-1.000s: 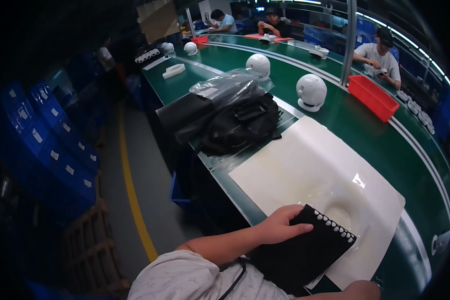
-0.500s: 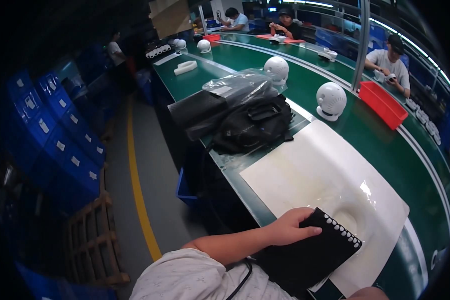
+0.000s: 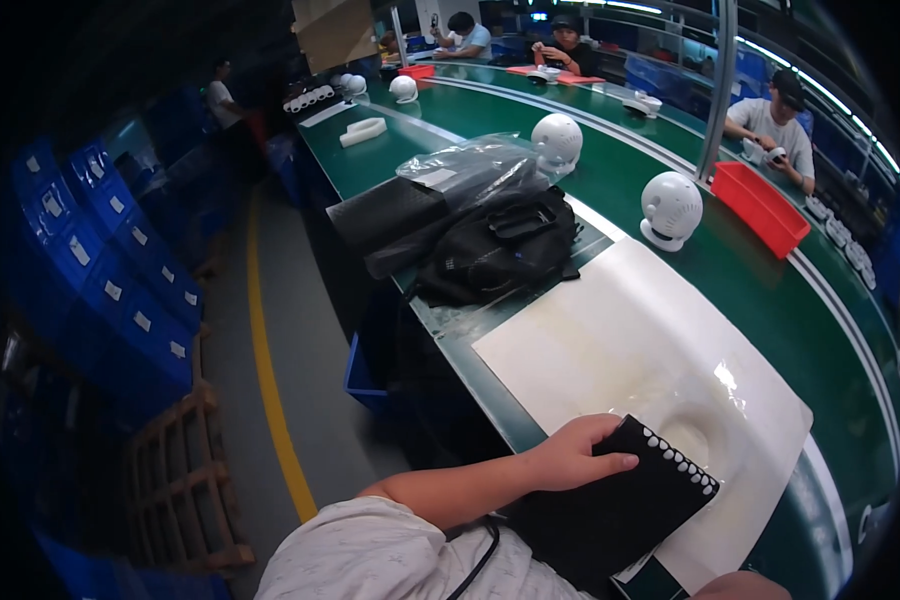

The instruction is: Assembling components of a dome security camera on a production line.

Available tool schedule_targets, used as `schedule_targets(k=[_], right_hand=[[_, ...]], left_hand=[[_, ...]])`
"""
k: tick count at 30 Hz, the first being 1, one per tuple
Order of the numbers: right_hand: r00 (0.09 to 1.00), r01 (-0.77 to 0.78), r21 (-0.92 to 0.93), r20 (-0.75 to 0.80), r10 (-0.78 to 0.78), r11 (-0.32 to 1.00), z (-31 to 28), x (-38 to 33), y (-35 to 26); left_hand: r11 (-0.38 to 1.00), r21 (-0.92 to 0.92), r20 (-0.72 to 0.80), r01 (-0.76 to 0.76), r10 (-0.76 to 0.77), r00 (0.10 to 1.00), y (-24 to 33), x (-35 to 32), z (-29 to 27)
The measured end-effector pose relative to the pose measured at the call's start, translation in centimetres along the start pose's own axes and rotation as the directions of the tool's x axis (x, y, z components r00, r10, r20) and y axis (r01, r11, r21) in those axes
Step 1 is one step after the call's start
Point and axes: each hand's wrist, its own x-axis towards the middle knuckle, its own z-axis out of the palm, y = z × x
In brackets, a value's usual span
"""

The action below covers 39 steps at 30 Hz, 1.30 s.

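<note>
Black bundle (image 3: 610,510), flat, with white rounded tabs (image 3: 682,464) along one edge: where is it located?

It is noted at the near side, low in the view, with the tabbed edge lying over the white sheet (image 3: 590,330) on the green tabletop (image 3: 620,165). A round shape in that sheet is seen just beyond the tabs. Whether the near end is borne by the tabletop or by the lap cannot be told.

How is it held?

By the left hand (image 3: 573,455), which is closed around the left edge, thumb laid on the black face. The fingers beneath are hidden. At the lower border only a rounded patch of skin is shown, so the state of the right hand could not be established.

Which step is judged to be in hand?

Holding or steadying the bundle; nothing finer is supported by the evidence. For any shift of it, the left grip would need to be kept firm and the near end supported, since a pale edge showing beneath could slip.

Are other items recorded nearby?

A black bag (image 3: 500,250) is recorded beyond the white sheet, with a white round-headed device (image 3: 672,208) standing to its right.
</note>
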Motion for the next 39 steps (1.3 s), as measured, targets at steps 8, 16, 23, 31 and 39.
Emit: schedule_targets(k=[8, 16, 23, 31, 39], right_hand=[[1.0, 0.006, -0.092, 0.001, -0.005, 0.996, -0.6, -0.7, -0.9], [0.998, 0.026, -0.072, -0.048, -0.03, 0.997, -0.1, -1.8, -1.6], [0.995, 0.063, -0.095, -0.068, -0.07, 0.994, 0.3, -3.0, -3.0], [0.987, 0.154, 0.03, -0.037, -0.153, 0.988, 0.1, -4.1, -2.1], [0.989, 0.077, -0.179, -0.113, -0.098, 0.981, 0.6, -4.6, -2.7]], left_hand=[[1.0, -0.01, -0.004, 0.016, -0.016, 1.0, 0.0, -0.2, 0.0], [0.996, 0.074, -0.017, 0.047, -0.045, 0.999, 0.3, -0.1, -0.4], [0.988, -0.097, 0.038, 0.12, -0.117, 0.992, 0.3, 0.0, -0.2], [0.988, -0.091, -0.02, 0.123, -0.126, 0.992, -0.2, -0.1, 0.1], [0.983, -0.119, -0.011, 0.14, -0.142, 0.99, 0.1, -0.2, 0.3]])
